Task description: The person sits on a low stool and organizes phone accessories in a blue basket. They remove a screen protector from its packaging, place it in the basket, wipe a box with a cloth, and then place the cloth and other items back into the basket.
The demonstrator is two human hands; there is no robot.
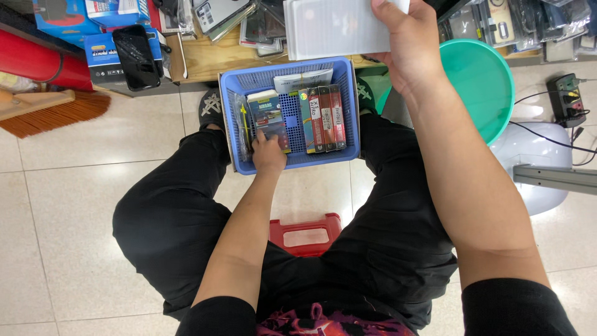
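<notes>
A blue plastic basket [352, 112] rests between my knees, holding several small boxed packs stood on edge. My left hand [268, 153] reaches into the basket and grips a blue-and-grey pack [268, 116] near its left side. Red and dark packs [323, 118] stand in a row to the right of it. My right hand [407, 46] is raised above the basket's far right corner and holds a flat translucent white case [336, 26] by its right edge.
I sit on a red stool [306, 233] over a tiled floor. A low wooden shelf [214, 62] ahead carries boxes and packaged cases. A teal basin [482, 87] stands at right, a power strip [567, 96] beyond it, a broom [50, 112] at left.
</notes>
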